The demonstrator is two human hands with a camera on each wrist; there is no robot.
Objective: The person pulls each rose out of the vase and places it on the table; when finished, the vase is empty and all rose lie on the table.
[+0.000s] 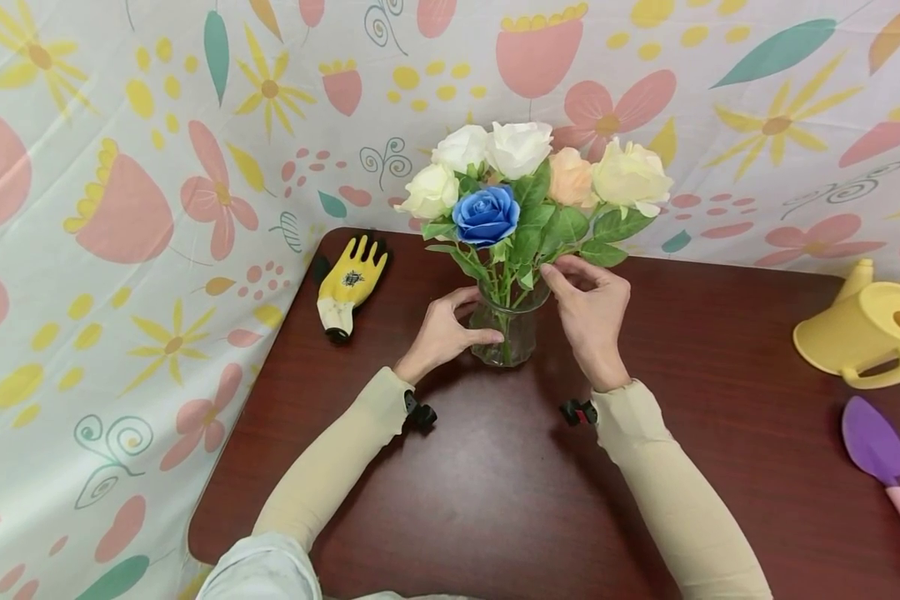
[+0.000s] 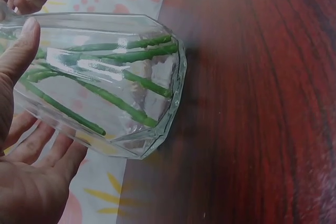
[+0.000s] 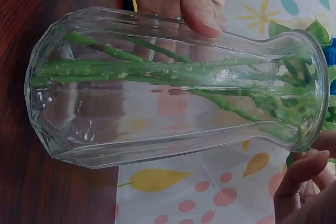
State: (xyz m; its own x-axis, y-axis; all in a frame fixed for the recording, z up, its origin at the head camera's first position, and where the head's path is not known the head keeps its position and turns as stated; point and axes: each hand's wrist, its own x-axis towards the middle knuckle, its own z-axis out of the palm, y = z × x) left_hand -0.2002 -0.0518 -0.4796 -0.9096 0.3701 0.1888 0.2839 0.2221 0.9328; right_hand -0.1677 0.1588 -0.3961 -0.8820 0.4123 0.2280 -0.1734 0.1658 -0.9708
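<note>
A clear faceted glass vase (image 1: 521, 340) stands upright on the table, holding several roses whose green stems (image 3: 173, 70) cross inside it. In the head view, a blue rose (image 1: 486, 216) faces front. White roses (image 1: 520, 150), a peach rose (image 1: 571, 177) and a cream rose (image 1: 632, 177) stand around it. My left hand (image 1: 447, 329) grips the vase from the left, thumb in front and fingers behind. At the rim's right side, my right hand (image 1: 591, 312) has thumb and index finger together on a rose stem among the leaves. Leaves partly hide that pinch.
A yellow work glove (image 1: 350, 283) lies at the table's back left. At the right are a yellow watering can (image 1: 862, 329) and a purple trowel (image 1: 875, 442) with a pink handle. A flower-patterned cloth (image 1: 142, 292) hangs behind and left of the brown table (image 1: 487, 500).
</note>
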